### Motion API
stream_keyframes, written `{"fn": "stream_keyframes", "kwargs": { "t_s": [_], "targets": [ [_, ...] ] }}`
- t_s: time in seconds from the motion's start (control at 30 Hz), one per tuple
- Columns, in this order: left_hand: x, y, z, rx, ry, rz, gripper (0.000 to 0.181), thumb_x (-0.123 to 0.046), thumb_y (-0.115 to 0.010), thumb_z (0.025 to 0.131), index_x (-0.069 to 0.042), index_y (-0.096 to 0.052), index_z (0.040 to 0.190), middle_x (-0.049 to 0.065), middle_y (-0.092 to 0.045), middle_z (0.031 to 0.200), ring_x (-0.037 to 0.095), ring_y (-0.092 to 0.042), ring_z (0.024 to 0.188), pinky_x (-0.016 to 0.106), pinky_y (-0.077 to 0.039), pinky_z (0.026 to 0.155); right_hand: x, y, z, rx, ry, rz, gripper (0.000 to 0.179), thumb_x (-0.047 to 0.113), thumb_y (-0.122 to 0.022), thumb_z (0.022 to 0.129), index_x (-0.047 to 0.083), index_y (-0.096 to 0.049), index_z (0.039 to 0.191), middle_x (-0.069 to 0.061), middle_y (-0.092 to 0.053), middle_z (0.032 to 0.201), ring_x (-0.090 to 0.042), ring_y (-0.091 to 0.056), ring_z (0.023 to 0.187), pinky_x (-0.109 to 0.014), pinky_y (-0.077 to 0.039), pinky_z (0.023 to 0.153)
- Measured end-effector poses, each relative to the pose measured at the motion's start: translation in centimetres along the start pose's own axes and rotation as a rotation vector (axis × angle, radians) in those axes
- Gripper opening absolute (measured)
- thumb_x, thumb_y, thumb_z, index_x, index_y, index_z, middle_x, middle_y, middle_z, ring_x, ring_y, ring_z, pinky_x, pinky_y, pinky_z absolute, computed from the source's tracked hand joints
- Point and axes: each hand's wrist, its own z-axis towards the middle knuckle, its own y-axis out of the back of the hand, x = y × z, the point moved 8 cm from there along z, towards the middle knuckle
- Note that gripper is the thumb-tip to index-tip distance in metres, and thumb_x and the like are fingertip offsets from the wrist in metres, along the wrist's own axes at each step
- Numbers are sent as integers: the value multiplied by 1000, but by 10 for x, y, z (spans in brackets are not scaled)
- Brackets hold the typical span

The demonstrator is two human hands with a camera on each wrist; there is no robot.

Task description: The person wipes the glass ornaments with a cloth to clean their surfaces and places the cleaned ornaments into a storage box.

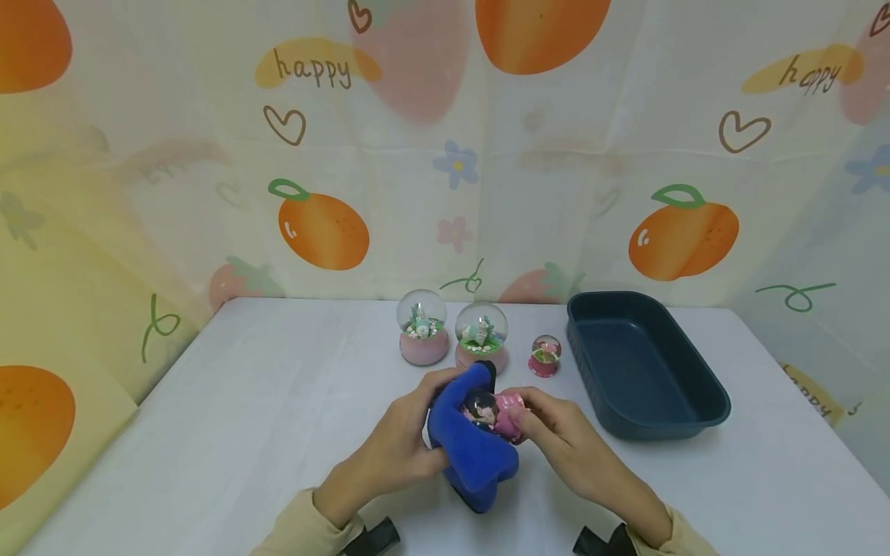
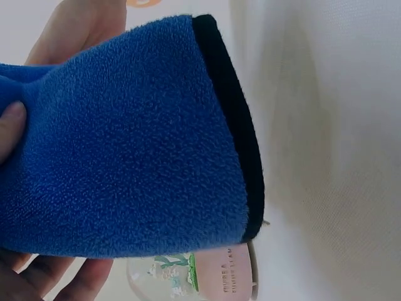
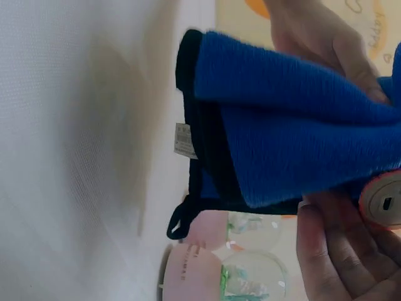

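A blue plush cloth with black edging hangs in folds from my left hand, whose fingers and thumb grip it. My right hand pinches a small snow globe by its pink base, tilted so its clear dome lies against the cloth. A dark-haired figure shows inside the dome. In the right wrist view the globe's round underside is visible, along with a white tag on the cloth's edge. Cloth fills much of the left wrist view, hiding the small globe there.
Behind the hands stand two larger snow globes, one on the left and one beside it, both with pale pink bases. A smaller snow globe is to their right. Farther right sits a dark blue-green bin. A printed fabric backdrop rises behind the table.
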Motion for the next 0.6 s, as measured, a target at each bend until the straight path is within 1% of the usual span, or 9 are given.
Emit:
{"fn": "stream_keyframes", "kwargs": {
  "t_s": [0.07, 0.13, 0.2, 0.27, 0.37, 0.43, 0.6],
  "targets": [
    [2, 1, -1, -2, 22, 0, 82, -4, -80, 72, -10, -37, 142, 9, -63, 131, 19, -65, 115, 38, -54, 97, 1, 0, 0, -4, 12, 11, 34, 20, -42, 107, 1, -56, 131, -12, -70, 114, -6, -66, 94, -25, -57, 80],
    [3, 1, -1, -8, 40, -6, 80, -3, -79, 72, -9, -38, 141, 9, -64, 129, 19, -65, 113, 38, -54, 96, 0, 0, 0, 2, 5, 35, 36, 20, -47, 105, 0, -54, 135, -15, -68, 121, -7, -67, 98, -23, -56, 84],
    [5, 2, -1, -14, 56, -22, 78, -1, -78, 73, -8, -38, 140, 9, -64, 128, 19, -65, 113, 37, -54, 96, 1, -1, 1, 2, 8, 51, 41, 19, -53, 103, 0, -49, 139, -17, -67, 124, -10, -69, 100, -23, -55, 87],
    [6, 3, -1, -21, 66, -42, 76, -1, -77, 73, -7, -39, 139, 9, -65, 126, 19, -65, 112, 37, -54, 96, 1, -1, 1, -4, 14, 70, 43, 18, -57, 101, 1, -46, 139, -18, -67, 125, -12, -70, 103, -22, -54, 89],
    [7, 4, -1, -30, 67, -47, 73, -1, -76, 73, -7, -41, 137, 9, -66, 124, 18, -66, 109, 36, -54, 94, 4, -1, 1, -20, 49, 70, 39, 15, -57, 100, 2, -44, 135, -19, -69, 120, -13, -71, 103, -23, -55, 88],
    [7, 3, -1, -26, 65, -42, 71, 1, -75, 74, -7, -42, 136, 10, -67, 122, 19, -67, 108, 36, -54, 94, 4, -1, 1, -21, 46, 101, 33, 14, -55, 101, 2, -45, 130, -19, -69, 117, -11, -70, 102, -22, -55, 87],
    [6, 4, -1, -31, 55, -9, 69, 9, -73, 70, -8, -46, 131, 10, -69, 120, 20, -68, 106, 37, -55, 93, 2, 1, 1, 7, 35, 182, 30, 12, -49, 104, -3, -47, 130, -21, -69, 108, -10, -69, 90, -26, -58, 80]
  ]
}}
